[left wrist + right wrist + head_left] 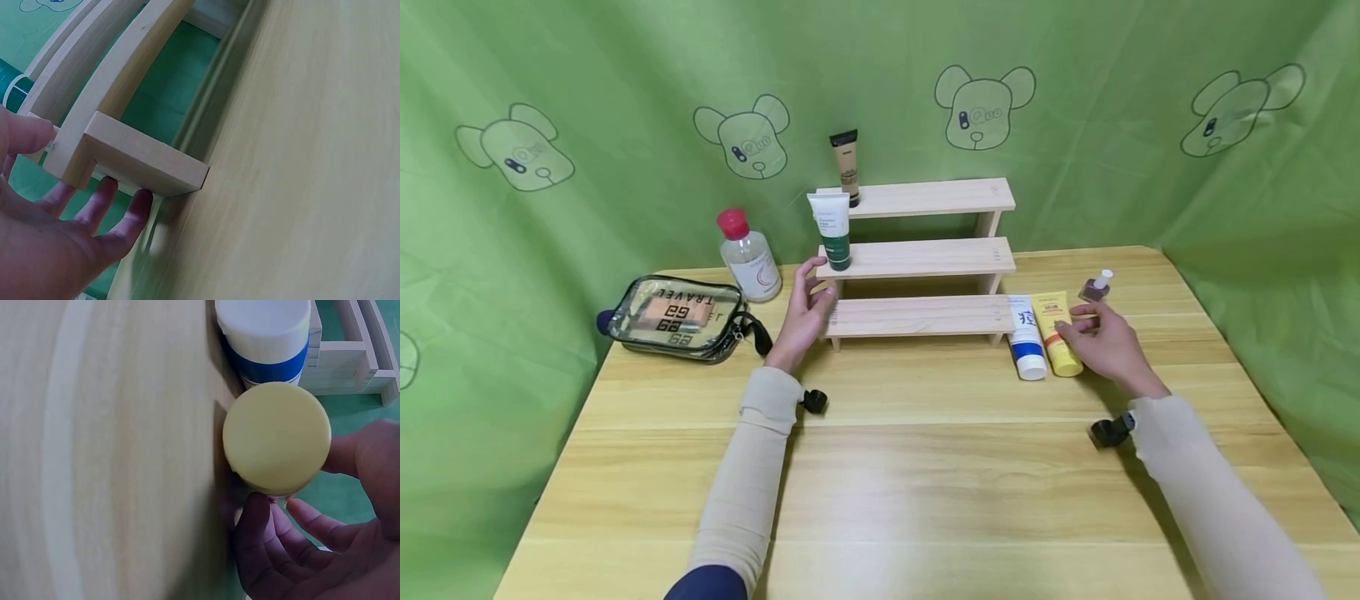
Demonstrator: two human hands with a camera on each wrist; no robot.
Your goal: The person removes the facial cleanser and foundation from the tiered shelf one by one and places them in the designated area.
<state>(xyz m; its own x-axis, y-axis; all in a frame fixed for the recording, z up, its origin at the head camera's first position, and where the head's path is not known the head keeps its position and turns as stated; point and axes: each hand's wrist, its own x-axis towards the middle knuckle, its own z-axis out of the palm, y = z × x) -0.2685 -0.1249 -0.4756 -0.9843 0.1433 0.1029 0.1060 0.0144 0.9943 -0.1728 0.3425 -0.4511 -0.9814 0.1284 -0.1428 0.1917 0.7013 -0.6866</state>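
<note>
A three-step wooden display stand (pixel 917 317) stands at the back of the table. At its left end is my left hand (pixel 808 312), fingertips against the side leg (pixel 147 156) and thumb by the step's end. My right hand (pixel 1101 337) holds a yellow squeeze tube (pixel 1057 333) lying on the table, thumb on one side and fingers on the other. The tube's round cap (pixel 277 437) faces the right wrist camera. Close beside it lies a white and blue tube (pixel 1027 337). A white and green tube (pixel 832 232) stands on the middle step, a beige tube (pixel 847 167) on the top one.
Left of the stand are a red-capped clear bottle (pixel 752 262) and a transparent travel pouch (pixel 676 318). Beyond my right hand is a small dark bottle with a white cap (pixel 1096 287). A green curtain (pixel 880 50) hangs behind the table.
</note>
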